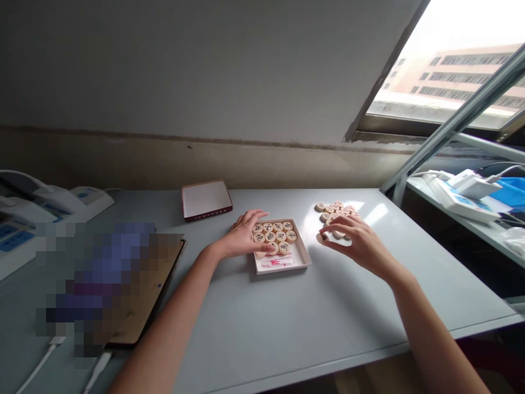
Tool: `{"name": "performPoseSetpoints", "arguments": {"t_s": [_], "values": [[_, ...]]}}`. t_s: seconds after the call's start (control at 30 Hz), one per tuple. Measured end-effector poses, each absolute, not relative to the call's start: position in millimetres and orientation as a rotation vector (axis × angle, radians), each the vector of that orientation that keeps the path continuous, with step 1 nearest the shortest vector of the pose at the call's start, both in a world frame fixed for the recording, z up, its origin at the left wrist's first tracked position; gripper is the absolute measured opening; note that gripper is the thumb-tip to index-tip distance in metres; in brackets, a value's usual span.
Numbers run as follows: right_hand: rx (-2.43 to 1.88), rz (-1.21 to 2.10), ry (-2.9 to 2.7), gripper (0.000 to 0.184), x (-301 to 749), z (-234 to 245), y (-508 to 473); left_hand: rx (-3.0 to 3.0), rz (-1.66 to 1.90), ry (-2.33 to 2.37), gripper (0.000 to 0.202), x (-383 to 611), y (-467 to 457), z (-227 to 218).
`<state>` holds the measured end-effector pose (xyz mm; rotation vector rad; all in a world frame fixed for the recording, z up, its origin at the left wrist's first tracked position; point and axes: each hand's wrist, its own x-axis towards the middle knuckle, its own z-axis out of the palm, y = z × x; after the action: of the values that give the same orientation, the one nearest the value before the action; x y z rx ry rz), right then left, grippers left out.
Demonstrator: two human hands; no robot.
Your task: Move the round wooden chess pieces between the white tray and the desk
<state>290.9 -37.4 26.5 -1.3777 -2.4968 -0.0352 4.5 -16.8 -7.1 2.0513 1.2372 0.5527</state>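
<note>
A shallow white box [302, 254] on the desk holds rows of round wooden Chinese chess pieces [280, 236] with dark characters, lying face up. A small clear packet with red print [276, 261] lies in its front part. My left hand [241, 236] is at the box's left side, fingers spread along the far edge and thumb stretched over the front row of pieces. To the right of the box, my right hand [355, 238] pinches one Chinese chess piece [322, 238] between thumb and fingertips. Beyond it sits a loose cluster of pieces [328, 209], partly hidden by this hand.
An upturned box lid [207, 200] lies at the back, near the wall. On the left are a tablet-like device [151, 295], partly blurred out, with white cables, and power strips [88, 200]. A metal frame [435, 137] and a shelf with chargers [471, 189] stand at right.
</note>
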Motion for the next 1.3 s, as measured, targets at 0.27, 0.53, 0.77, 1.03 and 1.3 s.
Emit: {"name": "performPoseSetpoints", "arguments": {"t_s": [0.27, 0.53, 0.77, 1.03, 1.3], "values": [[-1.255, 0.064, -2.698, 0.018, 237.6, 42.1, -49.0, 2.137, 0.462, 1.181, 0.082, 2.0, -15.4, -10.9], [-1.324, -0.059, -2.709, 0.017, 229.9, 30.1, -47.2, 2.067, 0.481, 1.208, 0.078, 4.7, -20.8, -3.3], [-1.127, -0.124, -2.714, 0.029, 240.7, 17.4, -39.8, 2.113, 0.513, 1.313, 0.071, 5.7, -18.7, -3.9], [-1.114, -0.247, -2.655, 0.037, 247.5, 7.7, -36.1, 2.577, 0.902, 1.804, 0.041, -0.9, -116.8, 49.1], [-1.036, -0.406, -2.576, 0.043, 242.1, 11.5, -40.1, 2.425, 1.156, 2.265, 0.057, -82.5, -236.4, -22.8]]}}
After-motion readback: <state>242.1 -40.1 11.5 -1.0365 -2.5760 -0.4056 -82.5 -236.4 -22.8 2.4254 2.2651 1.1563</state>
